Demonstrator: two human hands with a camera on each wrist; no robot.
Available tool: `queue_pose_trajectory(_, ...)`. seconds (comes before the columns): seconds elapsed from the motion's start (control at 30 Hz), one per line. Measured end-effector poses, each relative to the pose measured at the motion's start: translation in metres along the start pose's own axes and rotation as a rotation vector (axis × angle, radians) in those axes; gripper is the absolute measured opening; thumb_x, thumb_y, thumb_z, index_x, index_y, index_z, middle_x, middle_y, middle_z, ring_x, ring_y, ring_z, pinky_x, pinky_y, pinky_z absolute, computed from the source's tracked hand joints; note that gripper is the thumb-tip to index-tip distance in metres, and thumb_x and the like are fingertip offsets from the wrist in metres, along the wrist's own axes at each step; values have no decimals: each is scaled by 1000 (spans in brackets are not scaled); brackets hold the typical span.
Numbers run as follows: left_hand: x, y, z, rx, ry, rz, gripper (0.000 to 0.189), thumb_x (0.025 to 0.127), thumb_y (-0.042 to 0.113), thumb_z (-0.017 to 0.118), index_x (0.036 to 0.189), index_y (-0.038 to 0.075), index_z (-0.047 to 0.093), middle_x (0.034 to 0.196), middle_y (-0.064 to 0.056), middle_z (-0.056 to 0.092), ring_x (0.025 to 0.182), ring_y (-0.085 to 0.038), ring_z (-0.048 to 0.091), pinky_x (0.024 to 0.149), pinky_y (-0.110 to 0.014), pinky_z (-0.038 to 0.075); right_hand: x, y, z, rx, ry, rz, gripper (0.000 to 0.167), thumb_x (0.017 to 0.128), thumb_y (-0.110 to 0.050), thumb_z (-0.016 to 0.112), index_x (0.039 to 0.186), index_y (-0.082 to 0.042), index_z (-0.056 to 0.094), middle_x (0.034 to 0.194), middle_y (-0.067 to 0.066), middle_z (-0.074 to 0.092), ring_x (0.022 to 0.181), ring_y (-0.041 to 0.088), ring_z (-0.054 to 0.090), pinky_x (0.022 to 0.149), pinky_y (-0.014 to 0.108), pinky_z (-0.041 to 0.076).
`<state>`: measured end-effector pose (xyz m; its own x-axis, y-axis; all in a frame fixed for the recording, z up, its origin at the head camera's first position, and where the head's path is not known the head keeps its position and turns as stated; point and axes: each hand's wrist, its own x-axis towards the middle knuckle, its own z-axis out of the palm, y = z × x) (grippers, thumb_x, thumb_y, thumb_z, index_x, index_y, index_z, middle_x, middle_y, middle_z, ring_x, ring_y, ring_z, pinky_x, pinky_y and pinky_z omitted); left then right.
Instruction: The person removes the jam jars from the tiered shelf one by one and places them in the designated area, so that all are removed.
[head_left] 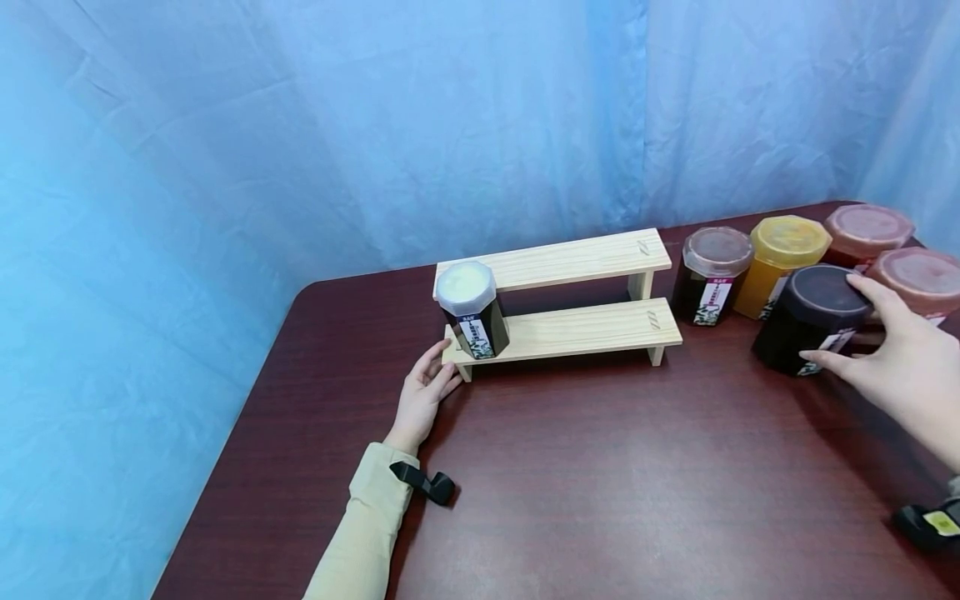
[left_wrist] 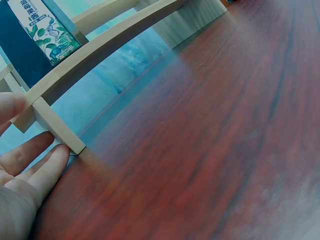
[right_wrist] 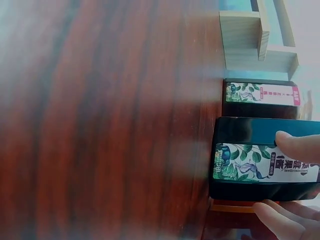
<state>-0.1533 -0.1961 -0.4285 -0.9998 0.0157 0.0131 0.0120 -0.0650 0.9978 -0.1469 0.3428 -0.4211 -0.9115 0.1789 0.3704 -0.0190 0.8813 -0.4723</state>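
Note:
My left hand (head_left: 425,396) holds the left end of a two-step wooden display rack (head_left: 570,329), thumb at the lower board's end and fingers by its leg. On that lower step, close to the hand, stands a dark hexagonal jar (head_left: 487,329) with a whitish lid and a label. At the far right my right hand (head_left: 903,354) grips a black-lidded dark jar (head_left: 783,337), thumb on one side and fingers on the other. Its label (right_wrist: 265,162), with leaves and a bird, faces the right wrist camera. The jar stands upright, its base right at the table.
Beside the rack stand a dark jar with a pink-topped label (head_left: 712,275) and a yellow jar (head_left: 783,250). Two reddish jars (head_left: 870,229) stand behind the right hand. A blue curtain (head_left: 465,125) hangs behind the dark red wooden table (head_left: 600,483).

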Motion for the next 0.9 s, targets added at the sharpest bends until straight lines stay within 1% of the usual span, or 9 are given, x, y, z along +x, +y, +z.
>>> queue_pose_trajectory(0.03, 0, 0, 0, -3, 1, 1, 45, 97, 1, 47, 142, 3, 40, 123, -13, 53, 96, -6, 59, 85, -24, 51, 2, 7, 3, -1, 8, -6, 111, 60, -23, 91, 150, -20, 26, 111, 37, 55, 92, 53, 57, 69, 44, 49)
queue_pose_trajectory(0.13, 0, 1, 0, -13, 4, 1, 45, 97, 0, 47, 142, 3, 40, 121, -12, 54, 96, -6, 59, 85, -24, 51, 4, 16, 7, 12, 16, -25, 113, 58, -26, 91, 150, -22, 26, 110, 37, 55, 90, 54, 57, 65, 44, 50)
queue_pose_trajectory(0.2, 0, 0, 0, -14, 4, 1, 45, 97, 1, 47, 142, 3, 40, 121, -12, 54, 97, -6, 59, 85, -23, 51, 5, 19, 8, 3, 22, -36, 113, 58, -24, 92, 150, -22, 25, 108, 36, 55, 87, 53, 58, 55, 25, 46)
queue_pose_trajectory(0.27, 0, 0, 0, -16, 4, 0, 45, 97, 1, 47, 142, 2, 40, 121, -12, 54, 98, -7, 59, 85, -24, 51, 4, 18, 8, 19, 19, -44, 114, 57, -24, 92, 150, -21, 26, 106, 37, 54, 83, 53, 58, 55, 33, 49)
queue_pose_trajectory(0.37, 0, 0, 0, -16, 5, 1, 45, 97, 0, 47, 142, 2, 40, 122, -15, 53, 100, -7, 59, 86, -24, 51, 3, 19, 7, 34, 11, -51, 113, 59, -20, 91, 150, -21, 25, 102, 37, 54, 68, 46, 61, 43, 8, 34)
queue_pose_trajectory(0.5, 0, 0, 1, -20, 7, 3, 45, 97, 0, 47, 141, 2, 40, 123, -16, 53, 100, -8, 59, 86, -24, 51, 1, 21, 8, 39, 28, -66, 110, 61, -20, 90, 150, -21, 26, 99, 38, 55, 60, 42, 61, 44, -1, 26)
queue_pose_trajectory(0.67, -1, 1, 1, -17, 10, 7, 45, 97, 0, 47, 141, 2, 41, 117, -11, 55, 98, -8, 60, 85, -24, 51, -1, 6, 0, 10, 32, -79, 108, 61, -23, 90, 149, -17, 28, 97, 39, 56, 66, 47, 61, 45, 1, 25)
queue_pose_trajectory(0.83, -1, 1, 1, -14, 4, 17, 45, 97, 1, 48, 141, 1, 40, 115, -8, 56, 98, -8, 60, 86, -25, 51, -9, -35, -21, -27, 12, -72, 103, 60, -11, 89, 144, -4, 31, 96, 41, 55, 70, 50, 60, 57, 42, 52)
queue_pose_trajectory(0.9, -1, 1, 1, -14, 1, 17, 45, 97, 1, 48, 141, 1, 40, 117, -10, 56, 99, -8, 60, 86, -25, 51, -12, -47, -28, -21, 5, -67, 101, 60, -8, 88, 143, -2, 31, 95, 42, 55, 72, 52, 59, 57, 41, 52)
